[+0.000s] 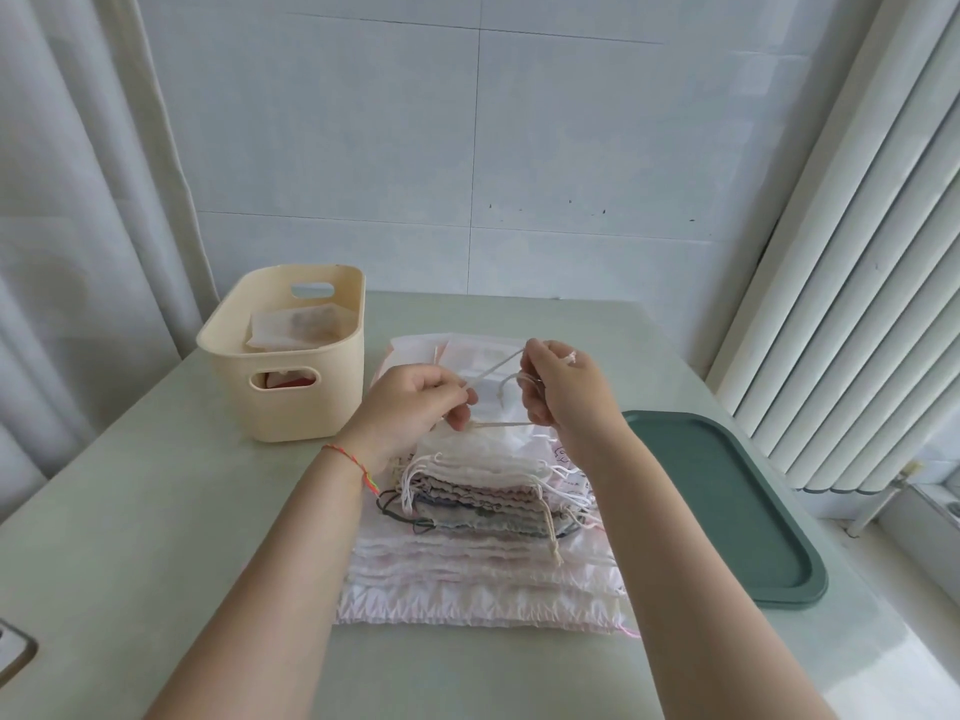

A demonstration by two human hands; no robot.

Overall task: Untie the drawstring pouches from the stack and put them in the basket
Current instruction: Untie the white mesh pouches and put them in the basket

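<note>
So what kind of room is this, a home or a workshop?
Most likely a room in a home, though I can't be sure. A pale table stands against a white tiled wall, curtains hang on the left, and a white ribbed radiator runs up the right side.

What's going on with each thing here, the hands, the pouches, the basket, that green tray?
Left hand: pinching the white drawstring.
Right hand: gripping the same drawstring, raised above the stack.
White drawstring: stretched between both hands, partly looped.
Stack of drawstring pouches: lying flat on the table, cords dangling at its sides.
Cream basket: upright, already holding some pouches.
Green tray: flat on the table, nothing in it.
</note>
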